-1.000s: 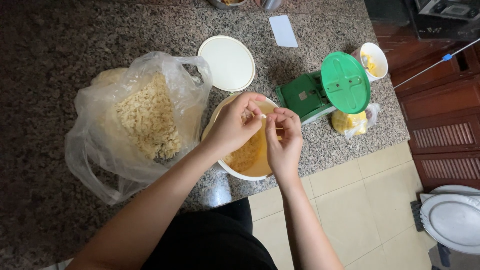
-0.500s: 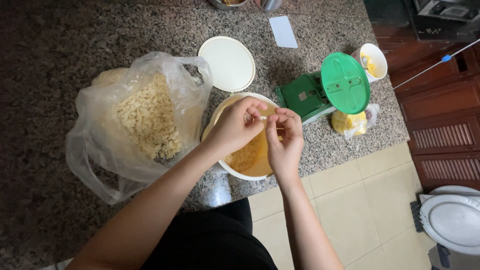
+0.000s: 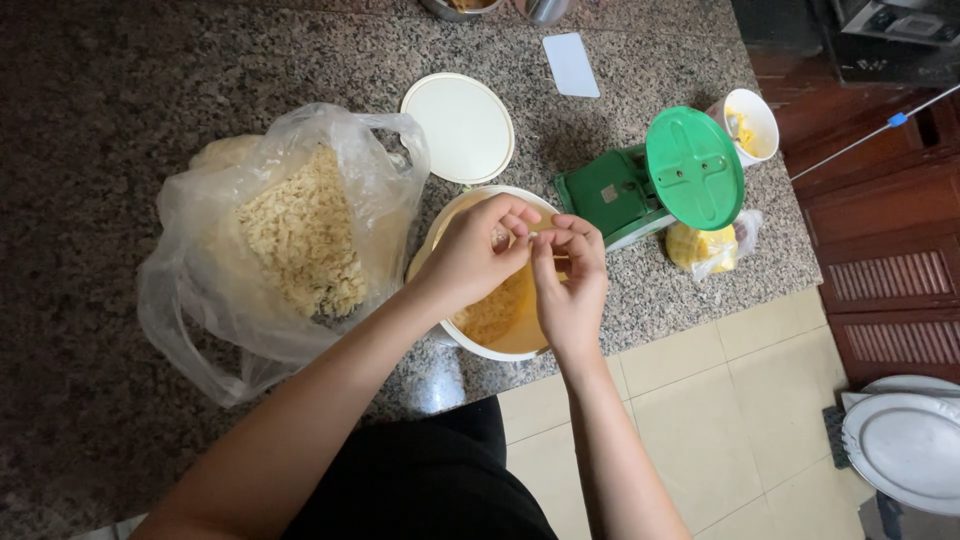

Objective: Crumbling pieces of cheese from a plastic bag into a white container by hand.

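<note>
Up close, both hands met over a white bowl (image 3: 440, 228) that sat at the edge of a speckled stone counter (image 3: 120, 120). The left hand (image 3: 478, 250) had its fingers curled in, with thumb and finger pressed together on something tiny. The right hand (image 3: 572, 290) did the same, and its fingertips touched the left ones. What they pinched was too small to tell. The bowl held yellow bits, and most of it was hidden under the hands.

Just beside the bowl, on its left, lay a clear plastic bag (image 3: 270, 250) full of pale crumbly pieces. A round white lid (image 3: 458, 128) lay flat behind the bowl, close to it. To the right stood a green scale (image 3: 650, 185) with a round green plate on top. A small white cup (image 3: 752, 125) with yellow stuff stood behind the scale, and a little bag (image 3: 708, 246) of yellow bits lay under the plate's edge. A white card (image 3: 571, 64) lay farther back. Past the counter edge was a tan tile floor (image 3: 720, 420).
</note>
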